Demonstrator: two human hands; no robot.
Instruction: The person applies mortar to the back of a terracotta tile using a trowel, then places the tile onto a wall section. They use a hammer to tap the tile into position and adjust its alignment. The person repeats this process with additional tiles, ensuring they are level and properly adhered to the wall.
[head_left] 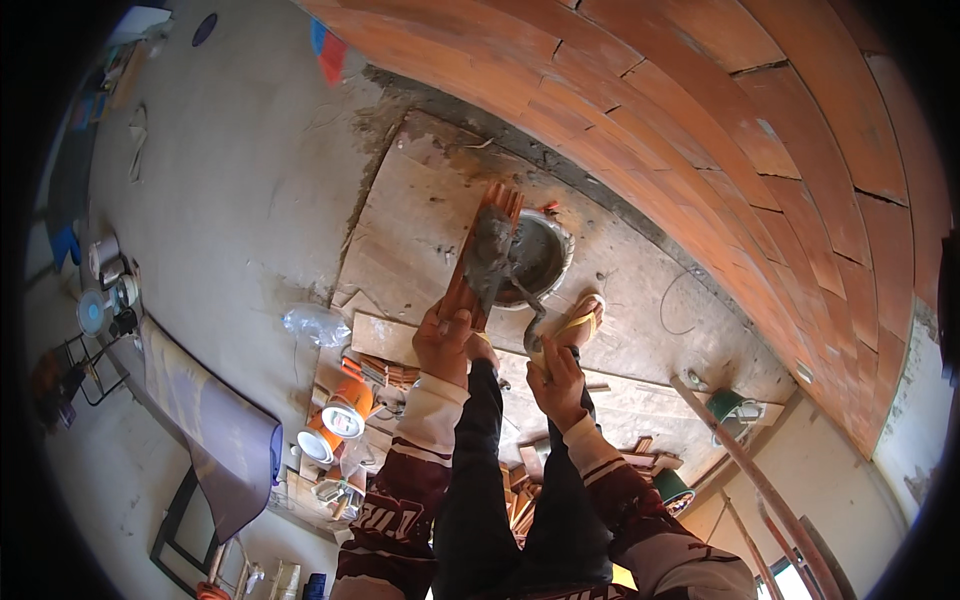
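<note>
My left hand (440, 345) is closed around the near end of a long, ribbed terracotta brick (460, 292), which tilts away from me. Wet grey mortar (489, 243) covers much of its upper face. In my right hand (557, 380) is the handle of a trowel (537, 312), its curved neck smeared with mortar. The trowel's blade lies against or beside the mortared brick, and its outline is hard to make out under the mortar. Just right of the brick stands a round basin (570, 258) with grey mortar inside, partly hidden by the brick.
A brick wall (690, 130) curves along the right. My sandalled foot (583, 322) stands beside the basin on stained boards (400, 190). Orange-and-white buckets (346, 410), a clear plastic bag (318, 325) and stacked bricks (385, 373) lie left. A slanting pole (740, 455) and green bucket (727, 404) are right.
</note>
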